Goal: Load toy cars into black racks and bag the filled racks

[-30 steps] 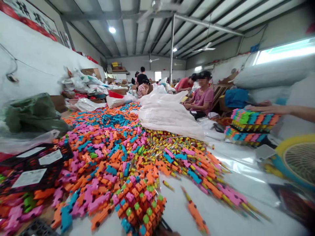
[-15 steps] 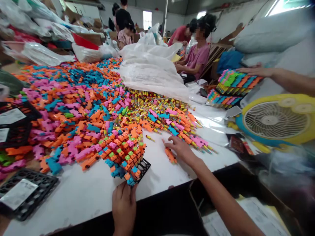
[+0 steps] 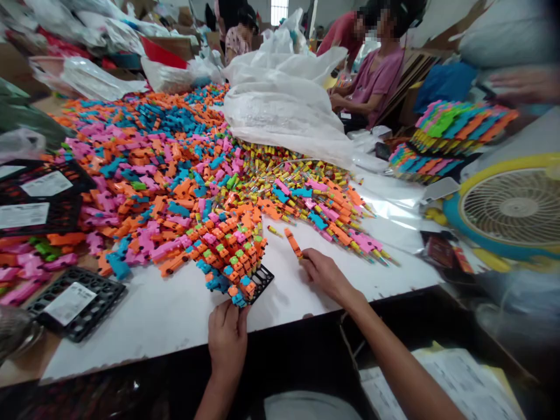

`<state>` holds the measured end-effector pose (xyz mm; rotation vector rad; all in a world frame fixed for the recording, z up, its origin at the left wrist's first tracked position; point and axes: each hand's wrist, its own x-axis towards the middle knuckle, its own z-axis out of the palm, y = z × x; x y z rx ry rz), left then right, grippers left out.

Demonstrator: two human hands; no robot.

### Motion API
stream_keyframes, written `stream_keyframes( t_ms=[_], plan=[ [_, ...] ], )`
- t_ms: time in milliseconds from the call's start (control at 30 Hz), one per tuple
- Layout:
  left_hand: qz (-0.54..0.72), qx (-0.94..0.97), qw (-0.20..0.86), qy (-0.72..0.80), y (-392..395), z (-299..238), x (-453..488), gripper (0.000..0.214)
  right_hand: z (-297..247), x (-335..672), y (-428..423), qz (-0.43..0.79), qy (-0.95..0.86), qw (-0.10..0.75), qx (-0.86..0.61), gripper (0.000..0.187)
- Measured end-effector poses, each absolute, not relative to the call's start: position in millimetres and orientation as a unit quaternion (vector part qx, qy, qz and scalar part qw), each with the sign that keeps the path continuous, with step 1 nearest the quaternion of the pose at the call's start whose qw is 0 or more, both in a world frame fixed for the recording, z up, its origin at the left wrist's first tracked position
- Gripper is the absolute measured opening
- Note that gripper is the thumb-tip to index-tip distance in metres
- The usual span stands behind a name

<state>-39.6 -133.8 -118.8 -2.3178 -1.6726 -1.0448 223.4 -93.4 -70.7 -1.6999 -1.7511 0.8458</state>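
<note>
"Left hand (image 3: pixel 228 333) low and central, back of the hand up, fingers (image 3: pixel 220 318) close together and pointing forward!"

"And the thumb (image 3: pixel 243 320)?"

"Right alongside them, on the inner side, with the fingertips too hidden to judge the grip! The left forearm (image 3: pixel 217 392) rises short and steep from the bottom edge."

"Over to the right hand (image 3: pixel 322 274), and it's farther out!"

"Pinched closed, that one, knuckles up, fingertips aimed inward! The right wrist (image 3: pixel 351 298) looks nearly straight, and the right forearm (image 3: pixel 398 361) cuts a long diagonal from the lower right. Both forearms bare!"
</note>
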Motion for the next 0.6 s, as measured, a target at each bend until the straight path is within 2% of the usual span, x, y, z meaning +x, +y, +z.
stream_keyframes(
  t_ms=[67,133,233,333,500,600],
  plan=[
    [-0.345,-0.762,0.049,-0.546,-134,-119,-40,0.012,-77,202,-101,0.472,-0.572,0.378,-0.553,0.015],
    [-0.346,-0.762,0.044,-0.546,-134,-119,-40,0.011,-86,175,-106,0.583,-0.506,0.437,-0.461,0.023],
    [-0.343,-0.766,0.032,-0.543,-134,-117,-40,0.012,-101,142,-106,0.633,-0.467,0.468,-0.404,0.026],
    [-0.340,-0.766,0.024,-0.544,-135,-116,-40,0.012,-106,131,-100,0.598,-0.510,0.459,-0.414,0.021],
    [-0.343,-0.766,0.035,-0.543,-134,-118,-40,0.012,-91,138,-90,0.437,-0.695,0.396,-0.411,0.010],
    [-0.352,-0.769,0.054,-0.531,-132,-120,-41,0.014,-82,138,-85,0.390,-0.761,0.351,-0.382,0.013]
  ],
)
